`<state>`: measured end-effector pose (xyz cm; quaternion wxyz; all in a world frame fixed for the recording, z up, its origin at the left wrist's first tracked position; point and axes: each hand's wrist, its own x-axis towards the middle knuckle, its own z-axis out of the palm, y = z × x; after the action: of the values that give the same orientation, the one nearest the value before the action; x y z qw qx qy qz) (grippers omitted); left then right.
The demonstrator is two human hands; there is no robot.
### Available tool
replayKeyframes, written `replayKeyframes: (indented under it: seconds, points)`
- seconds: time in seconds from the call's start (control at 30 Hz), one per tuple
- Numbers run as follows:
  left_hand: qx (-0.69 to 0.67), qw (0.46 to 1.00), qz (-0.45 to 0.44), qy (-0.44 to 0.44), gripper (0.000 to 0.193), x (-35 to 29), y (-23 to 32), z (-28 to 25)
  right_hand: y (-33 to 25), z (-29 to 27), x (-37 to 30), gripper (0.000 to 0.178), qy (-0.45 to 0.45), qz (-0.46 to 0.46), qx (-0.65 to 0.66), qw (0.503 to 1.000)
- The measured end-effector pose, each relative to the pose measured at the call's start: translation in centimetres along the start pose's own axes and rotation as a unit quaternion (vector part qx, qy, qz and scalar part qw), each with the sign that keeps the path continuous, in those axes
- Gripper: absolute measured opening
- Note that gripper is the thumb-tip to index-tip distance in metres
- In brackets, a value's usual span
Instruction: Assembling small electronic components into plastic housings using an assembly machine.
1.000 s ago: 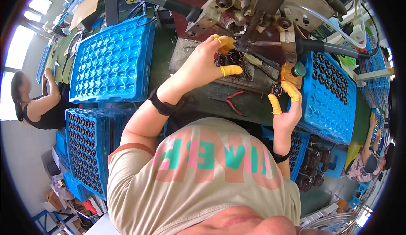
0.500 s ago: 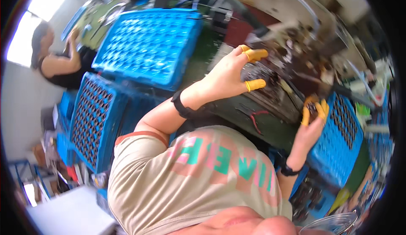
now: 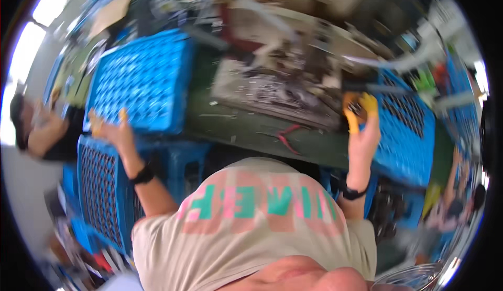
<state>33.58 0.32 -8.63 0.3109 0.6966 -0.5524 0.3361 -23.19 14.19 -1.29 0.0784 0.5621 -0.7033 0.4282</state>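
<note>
My left hand [image 3: 112, 131] reaches over the near left corner of a blue tray [image 3: 139, 84] with rows of moulded pockets. Its fingers, in yellow finger covers, are spread and slightly blurred, and I see nothing between them. On the other side, my right hand [image 3: 365, 121], also in yellow finger covers, is curled round a small dark part [image 3: 355, 106] whose kind I cannot make out. That hand is at the right end of the metal work plate [image 3: 277, 102], beside a second blue tray [image 3: 403, 139] partly filled with dark pieces.
Red-handled pliers [image 3: 288, 138] lie on the green bench [image 3: 209, 126] before the machine fixture [image 3: 309, 60]. Below the left tray stands a blue crate [image 3: 99, 191] with dark pieces. Another person [image 3: 50, 128] is at the far left. Dark parts [image 3: 385, 207] lie low at the right.
My left hand has moved left from above the work plate to the blue tray. My right hand still grips the dark part by the right tray. The whole view has swung.
</note>
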Motion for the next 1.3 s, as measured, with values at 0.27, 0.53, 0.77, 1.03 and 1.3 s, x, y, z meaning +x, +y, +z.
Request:
replayKeyframes:
  seconds: [0.27, 0.53, 0.77, 1.03, 1.3]
  points:
    - [-0.246, 0.951, -0.184, -0.025, 0.086, 1.5, 1.9, -1.2, 5.1, -7.4, 0.0, 0.033, 0.078, 0.105, -0.172, 0.976]
    - [-0.25, 0.944, -0.156, 0.146, 0.078, 4.9, 3.7, -3.0, 7.0, -6.9, 0.0, 0.034, -0.02, 0.147, -0.127, 0.981]
    - [-0.081, 0.992, -0.016, 0.092, 0.02, 2.9, 1.5, -5.6, 7.7, -7.2, -0.5, 0.031, 0.014, 0.067, -0.163, 0.984]
    - [-0.836, 0.284, -0.457, -0.107, 0.035, 3.5, 2.6, -4.0, 7.9, -6.9, -0.6, 0.027, 0.007, 0.098, -0.139, 0.985]
    - [-0.829, 0.405, -0.379, -0.069, 0.04, 5.2, 4.8, -5.9, 7.3, -7.0, -0.8, 0.024, 0.014, 0.091, -0.163, 0.982]
